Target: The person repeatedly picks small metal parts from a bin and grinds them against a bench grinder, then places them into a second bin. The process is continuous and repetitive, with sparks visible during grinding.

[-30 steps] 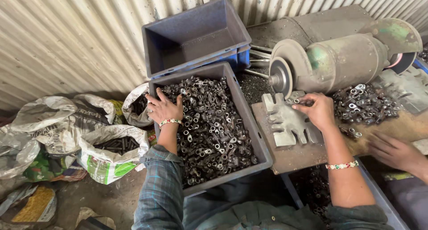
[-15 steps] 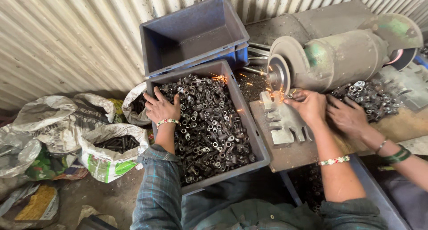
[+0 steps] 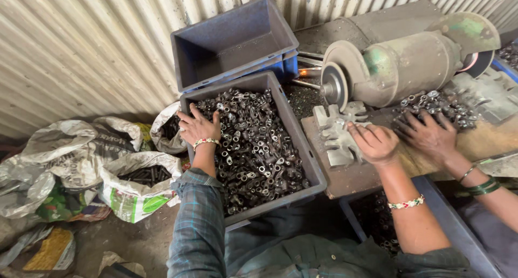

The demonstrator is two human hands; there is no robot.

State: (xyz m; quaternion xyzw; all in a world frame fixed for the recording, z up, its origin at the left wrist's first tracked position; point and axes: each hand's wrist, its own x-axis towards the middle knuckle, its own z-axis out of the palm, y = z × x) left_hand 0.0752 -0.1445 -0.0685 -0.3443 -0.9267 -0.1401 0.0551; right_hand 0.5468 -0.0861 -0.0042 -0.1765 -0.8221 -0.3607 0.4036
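**Bench check: hands at parts bin and grinder rest**

Where your sleeves enter at the bottom edge, both forearms reach fwd, each wrist w/ a beaded band. Your left hand (image 3: 197,128) lies palm-down, fingers spread and released, on the small metal parts (image 3: 253,148) at the near-left corner of the grey bin (image 3: 315,173); nothing gripped. Bin is filled w/ dark ring- and sleeve-type pcs, heaped across most of its floor.

Your right hand (image 3: 375,143) sits curled on the toothed metal rest (image 3: 335,135), which lies on the wooden board (image 3: 367,175) just beside the bin's right wall. Fingers bent inward; cannot tell if a pc is held underneath.

Just right of it, a co-worker's hand (image 3: 429,135), dark bangles at wrist, rests flat w/ fingers spread at the edge of a second pile of parts (image 3: 437,103) on the same board.

Left of you on the floor: open sacks (image 3: 135,183), one showing dark pcs inside.

Beyond the rest, the grinding wheel (image 3: 334,85) faces the bin, mounted to a green-grey motor housing (image 3: 415,65). A small orange glow shows just left of the wheel.

Farther back, an empty blue bin (image 3: 234,40) stands tilted against the corrugated wall (image 3: 81,46), touching the grey bin's far rim.
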